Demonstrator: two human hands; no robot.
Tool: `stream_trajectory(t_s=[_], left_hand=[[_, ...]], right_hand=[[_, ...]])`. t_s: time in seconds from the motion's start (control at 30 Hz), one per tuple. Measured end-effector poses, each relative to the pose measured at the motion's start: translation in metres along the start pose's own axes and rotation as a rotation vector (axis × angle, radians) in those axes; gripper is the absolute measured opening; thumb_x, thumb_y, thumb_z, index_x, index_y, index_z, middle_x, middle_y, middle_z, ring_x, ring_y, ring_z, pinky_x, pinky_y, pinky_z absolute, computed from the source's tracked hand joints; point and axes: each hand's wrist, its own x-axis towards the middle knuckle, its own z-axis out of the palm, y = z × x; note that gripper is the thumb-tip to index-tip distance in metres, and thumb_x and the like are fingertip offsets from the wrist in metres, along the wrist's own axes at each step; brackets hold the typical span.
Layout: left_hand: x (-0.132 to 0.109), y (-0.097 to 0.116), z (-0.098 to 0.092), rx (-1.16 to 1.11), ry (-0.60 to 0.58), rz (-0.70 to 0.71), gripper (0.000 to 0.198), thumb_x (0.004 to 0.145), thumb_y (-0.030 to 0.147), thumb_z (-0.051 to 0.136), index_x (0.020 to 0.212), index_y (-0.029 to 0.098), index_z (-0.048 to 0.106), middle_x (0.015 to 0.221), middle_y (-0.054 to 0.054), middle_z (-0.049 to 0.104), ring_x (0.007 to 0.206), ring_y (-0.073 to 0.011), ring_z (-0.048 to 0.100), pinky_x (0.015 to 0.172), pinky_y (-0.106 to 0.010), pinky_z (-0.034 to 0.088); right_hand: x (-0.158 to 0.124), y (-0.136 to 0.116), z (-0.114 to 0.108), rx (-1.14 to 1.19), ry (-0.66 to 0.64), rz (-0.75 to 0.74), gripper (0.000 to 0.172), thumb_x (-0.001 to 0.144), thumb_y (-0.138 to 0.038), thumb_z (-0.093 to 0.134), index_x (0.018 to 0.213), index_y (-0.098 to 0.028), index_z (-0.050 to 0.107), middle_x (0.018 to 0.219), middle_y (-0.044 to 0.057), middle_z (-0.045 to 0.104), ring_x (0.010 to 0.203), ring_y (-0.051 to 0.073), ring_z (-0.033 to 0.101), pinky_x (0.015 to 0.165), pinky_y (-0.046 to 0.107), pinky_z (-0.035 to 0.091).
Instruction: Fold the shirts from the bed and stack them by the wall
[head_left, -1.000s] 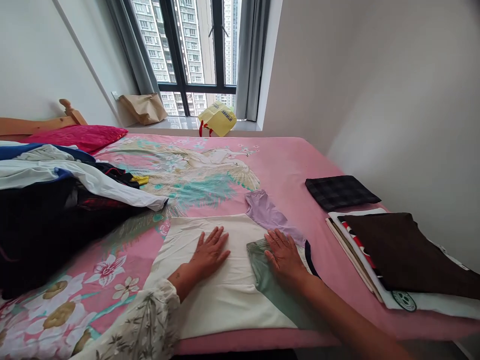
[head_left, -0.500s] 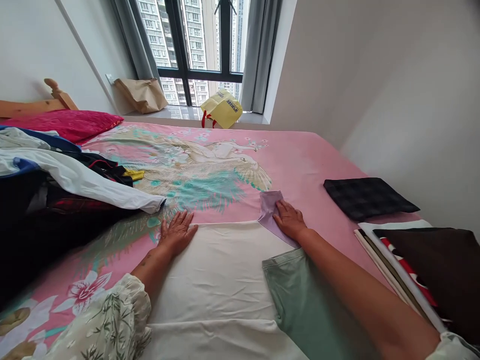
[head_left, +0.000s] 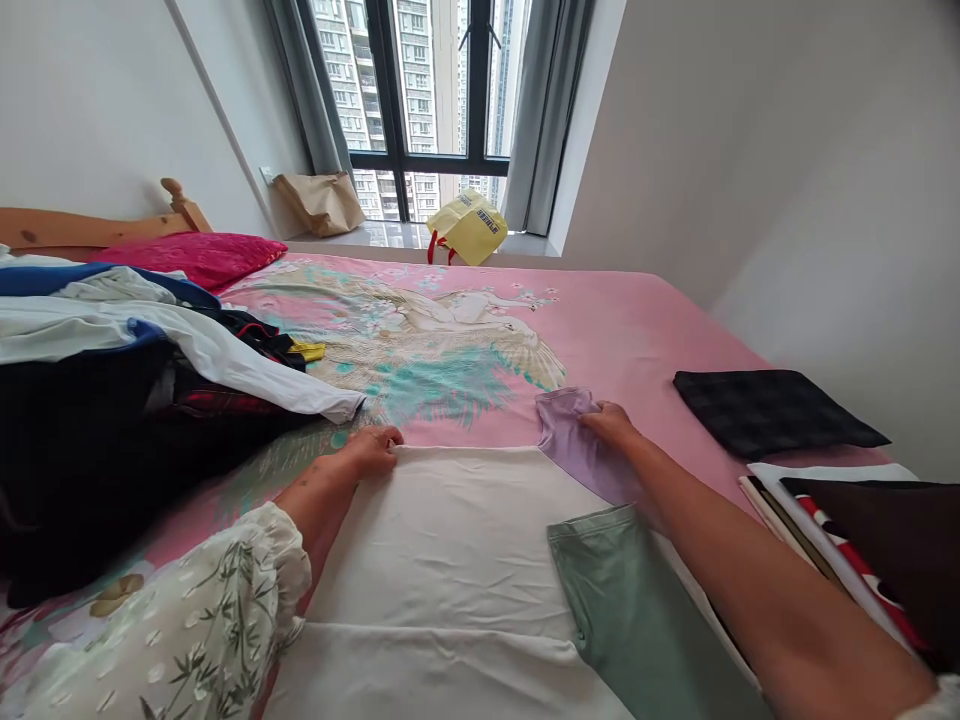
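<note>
A colour-block garment lies flat on the bed in front of me, with a broad cream panel, a lilac part at its upper right and a sage-green part below that. My left hand is closed at the upper left corner of the cream panel, its fingertips curled over the edge. The fingers of my right hand pinch the lilac part, which is slightly wrinkled. My right forearm passes over the garment's right side and hides some of it.
A heap of clothes with a white sleeve lies left of my left hand. Folded clothes are stacked at right, near a dark checked folded cloth. A red pillow, a paper bag and a yellow bag stand further back.
Both hands lay flat with fingers spread; now their fingers have curled onto the garment's edges. The lilac part has been tugged and wrinkled. The view has shifted slightly left.
</note>
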Motion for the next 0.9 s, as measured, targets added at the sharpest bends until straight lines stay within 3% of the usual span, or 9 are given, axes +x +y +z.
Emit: stream_trajectory(t_s=[0.13, 0.27, 0.37, 0.47, 0.57, 0.67, 0.77, 0.9], left_hand=[[-0.037, 0.004, -0.021, 0.005, 0.061, 0.075, 0.017, 0.070, 0.019, 0.052, 0.076, 0.021, 0.067, 0.083, -0.002, 0.067, 0.087, -0.0193, 0.057, 0.079, -0.029, 0.041], [-0.098, 0.008, -0.031, 0.017, 0.200, 0.251, 0.014, 0.078, 0.019, 0.051, 0.076, 0.020, 0.064, 0.080, -0.002, 0.065, 0.083, -0.0172, 0.055, 0.081, -0.029, 0.039], [-0.142, 0.005, -0.023, 0.039, 0.280, 0.379, 0.015, 0.080, 0.015, 0.050, 0.073, 0.020, 0.062, 0.076, -0.002, 0.064, 0.080, -0.0166, 0.054, 0.081, -0.031, 0.038], [-0.174, -0.002, -0.002, 0.024, 0.284, 0.415, 0.017, 0.080, 0.012, 0.050, 0.075, 0.021, 0.063, 0.080, -0.002, 0.065, 0.083, -0.0169, 0.055, 0.083, -0.032, 0.038], [-0.190, -0.011, 0.022, -0.041, 0.280, 0.395, 0.020, 0.082, 0.012, 0.048, 0.080, 0.022, 0.065, 0.085, -0.003, 0.065, 0.086, -0.0166, 0.056, 0.083, -0.031, 0.040], [-0.195, -0.016, 0.035, -0.116, 0.267, 0.368, 0.023, 0.084, 0.015, 0.044, 0.087, 0.022, 0.066, 0.089, -0.005, 0.063, 0.086, -0.0159, 0.057, 0.080, -0.029, 0.043], [-0.193, -0.017, 0.034, -0.177, 0.240, 0.352, 0.023, 0.082, 0.016, 0.045, 0.086, 0.021, 0.067, 0.088, -0.005, 0.062, 0.083, -0.0153, 0.058, 0.078, -0.028, 0.045], [-0.196, -0.014, 0.022, -0.203, 0.251, 0.309, 0.024, 0.081, 0.020, 0.046, 0.087, 0.021, 0.069, 0.089, -0.005, 0.062, 0.082, -0.0151, 0.058, 0.078, -0.028, 0.046]], right_hand=[[-0.045, -0.009, -0.032, 0.197, 0.005, -0.036, 0.037, 0.067, -0.035, 0.061, 0.098, -0.014, 0.062, 0.080, 0.004, 0.066, 0.066, 0.015, 0.059, 0.056, 0.023, 0.043], [-0.121, -0.015, -0.070, 0.361, 0.014, -0.181, 0.036, 0.067, -0.037, 0.066, 0.096, -0.016, 0.062, 0.080, 0.003, 0.065, 0.072, 0.017, 0.059, 0.062, 0.024, 0.046], [-0.182, 0.002, -0.084, 0.318, -0.019, -0.216, 0.032, 0.069, -0.037, 0.066, 0.095, -0.019, 0.062, 0.079, 0.002, 0.065, 0.074, 0.017, 0.059, 0.065, 0.025, 0.047], [-0.228, 0.036, -0.081, 0.292, -0.016, -0.143, 0.033, 0.067, -0.039, 0.066, 0.093, -0.019, 0.063, 0.077, 0.003, 0.067, 0.073, 0.020, 0.060, 0.064, 0.026, 0.048], [-0.256, 0.062, -0.070, 0.317, -0.056, -0.081, 0.042, 0.062, -0.044, 0.069, 0.095, -0.019, 0.063, 0.079, 0.004, 0.068, 0.075, 0.022, 0.063, 0.067, 0.028, 0.050], [-0.272, 0.063, -0.062, 0.287, -0.104, -0.035, 0.047, 0.062, -0.049, 0.069, 0.098, -0.019, 0.063, 0.081, 0.002, 0.068, 0.077, 0.021, 0.063, 0.069, 0.028, 0.050], [-0.277, 0.047, -0.066, 0.249, -0.044, 0.005, 0.046, 0.064, -0.054, 0.067, 0.092, -0.017, 0.065, 0.078, 0.002, 0.067, 0.075, 0.022, 0.062, 0.068, 0.028, 0.049], [-0.283, 0.027, -0.084, 0.289, 0.083, -0.071, 0.038, 0.070, -0.052, 0.064, 0.087, -0.018, 0.064, 0.077, 0.001, 0.064, 0.071, 0.018, 0.058, 0.063, 0.025, 0.047]])
